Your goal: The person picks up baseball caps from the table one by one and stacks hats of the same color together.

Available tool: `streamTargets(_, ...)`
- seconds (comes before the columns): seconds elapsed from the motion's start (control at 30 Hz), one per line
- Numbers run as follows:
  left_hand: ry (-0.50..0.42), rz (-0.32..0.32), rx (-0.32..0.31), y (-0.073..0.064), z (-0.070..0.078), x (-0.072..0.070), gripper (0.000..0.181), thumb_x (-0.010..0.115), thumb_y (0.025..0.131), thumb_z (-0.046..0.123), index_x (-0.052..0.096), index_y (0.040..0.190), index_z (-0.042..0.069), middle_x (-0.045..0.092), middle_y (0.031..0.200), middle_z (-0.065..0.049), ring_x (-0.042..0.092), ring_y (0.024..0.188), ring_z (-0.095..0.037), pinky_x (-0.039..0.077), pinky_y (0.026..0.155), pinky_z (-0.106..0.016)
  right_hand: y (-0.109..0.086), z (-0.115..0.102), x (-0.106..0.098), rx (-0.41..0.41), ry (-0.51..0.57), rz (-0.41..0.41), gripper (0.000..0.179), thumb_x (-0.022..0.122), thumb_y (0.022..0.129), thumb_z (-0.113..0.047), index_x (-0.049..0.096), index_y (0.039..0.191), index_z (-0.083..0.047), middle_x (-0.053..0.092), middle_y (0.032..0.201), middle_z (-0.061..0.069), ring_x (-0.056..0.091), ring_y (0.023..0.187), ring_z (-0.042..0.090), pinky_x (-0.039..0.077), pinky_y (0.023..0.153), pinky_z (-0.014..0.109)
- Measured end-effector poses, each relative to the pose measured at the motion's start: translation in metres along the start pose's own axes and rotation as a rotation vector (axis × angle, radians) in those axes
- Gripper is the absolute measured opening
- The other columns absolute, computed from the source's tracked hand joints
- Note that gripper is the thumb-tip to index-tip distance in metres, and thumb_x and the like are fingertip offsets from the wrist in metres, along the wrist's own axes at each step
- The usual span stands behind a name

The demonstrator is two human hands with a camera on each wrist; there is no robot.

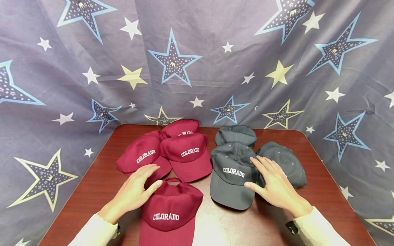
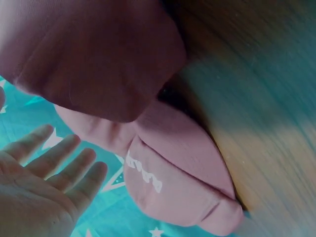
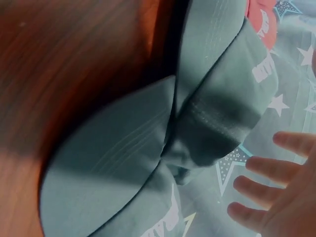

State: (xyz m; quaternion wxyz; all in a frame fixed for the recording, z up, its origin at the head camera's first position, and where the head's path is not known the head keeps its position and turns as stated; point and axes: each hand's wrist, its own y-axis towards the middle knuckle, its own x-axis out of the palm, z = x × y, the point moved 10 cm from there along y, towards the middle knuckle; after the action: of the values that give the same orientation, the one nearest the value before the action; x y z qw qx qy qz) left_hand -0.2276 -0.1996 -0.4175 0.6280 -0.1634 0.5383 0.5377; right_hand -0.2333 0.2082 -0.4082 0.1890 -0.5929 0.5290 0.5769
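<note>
Several red baseball caps lettered COLORADO lie on the left half of the table. The nearest red cap [image 1: 172, 201] points its brim toward me; a left red cap [image 1: 140, 152] and a middle red cap [image 1: 189, 155] sit behind. My left hand [image 1: 132, 189] hovers between the nearest and left ones, fingers extended, holding nothing. On the right, a front grey COLORADO cap [image 1: 235, 174] overlaps a back grey cap [image 1: 235, 135], with another grey cap [image 1: 283, 162] beside them. Over the gap between the front and right grey caps, my right hand [image 1: 275, 184] spreads its relaxed, unladen fingers.
A brown wood-grain table [image 1: 104, 181] carries all the caps. Behind it and along both sides hangs a grey curtain [image 1: 209, 92] printed with stars. A fourth-row-free back edge borders the curtain, where a rear red cap [image 1: 181, 127] is partly hidden.
</note>
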Motion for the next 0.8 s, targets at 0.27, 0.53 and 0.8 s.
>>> streamTargets(0.27,0.018,-0.006,-0.011,0.000,-0.005,-0.003,0.059,0.077,0.091,0.038,0.062,0.140,0.009,0.059,0.143,-0.011,0.048,0.138,-0.031,0.037,0.113,-0.053,0.009,-0.005,0.005,-0.011,-0.003,0.009,0.086,0.072,0.086,-0.065,0.049,0.152,-0.015,0.050,0.151,0.016,0.043,0.139,0.039,0.033,0.111,0.061)
streamTargets(0.53,0.011,-0.003,0.000,-0.001,-0.005,-0.001,0.058,0.079,0.090,0.034,0.062,0.139,0.009,0.060,0.141,-0.011,0.049,0.137,-0.032,0.038,0.113,-0.053,0.018,-0.009,0.012,0.002,0.006,-0.003,0.084,0.069,0.087,-0.067,0.050,0.152,-0.017,0.052,0.150,0.012,0.046,0.137,0.036,0.040,0.104,0.064)
streamTargets(0.8,0.016,0.010,0.007,0.000,-0.002,-0.004,0.059,0.079,0.089,0.033,0.062,0.139,0.007,0.059,0.142,-0.013,0.048,0.137,-0.032,0.036,0.113,-0.053,0.023,-0.020,0.015,-0.041,0.018,0.014,0.077,0.076,0.087,-0.055,0.055,0.147,-0.011,0.059,0.141,0.013,0.052,0.129,0.034,0.039,0.108,0.058)
